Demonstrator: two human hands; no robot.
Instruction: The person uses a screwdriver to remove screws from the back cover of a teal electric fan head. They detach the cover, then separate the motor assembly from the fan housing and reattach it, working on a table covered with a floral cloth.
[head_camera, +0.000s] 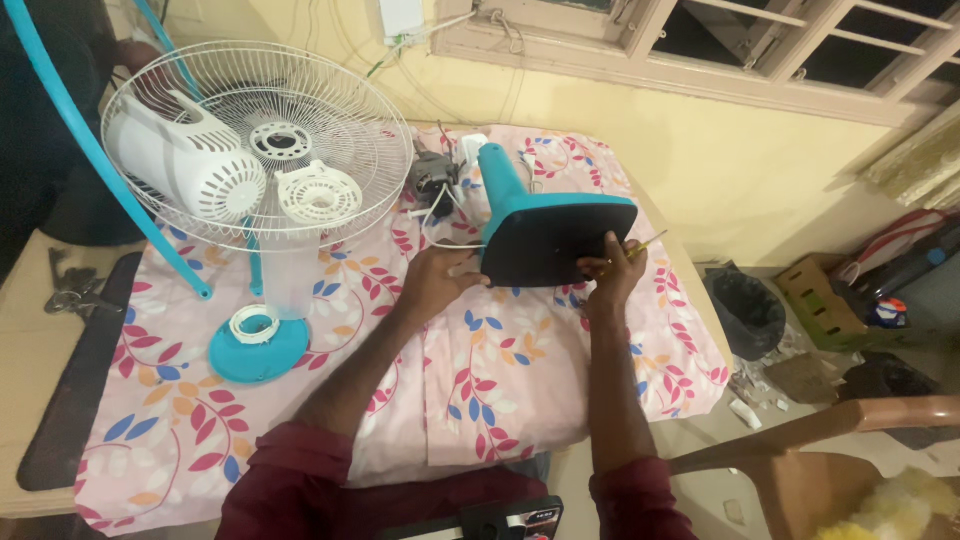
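A teal fan base (553, 235) with a dark underside is tipped on its side on the flowered cloth (480, 380), its teal neck pointing away toward a grey motor (433, 175) with white wires. My left hand (437, 279) grips the base's lower left edge. My right hand (610, 270) rests on the base's right edge and holds a thin yellow-handled screwdriver (645, 243). A white wire fan guard (260, 140) stands at the left with a white motor housing (180, 160) and a white cap (317, 192) lying in it.
A teal round disc with a white ring (256, 340) lies on the cloth at left. Keys (70, 290) and a dark strip (80, 370) lie on the table's left edge. A black bin (748, 310), cardboard box (820, 300) and brown chair (810, 460) are at right.
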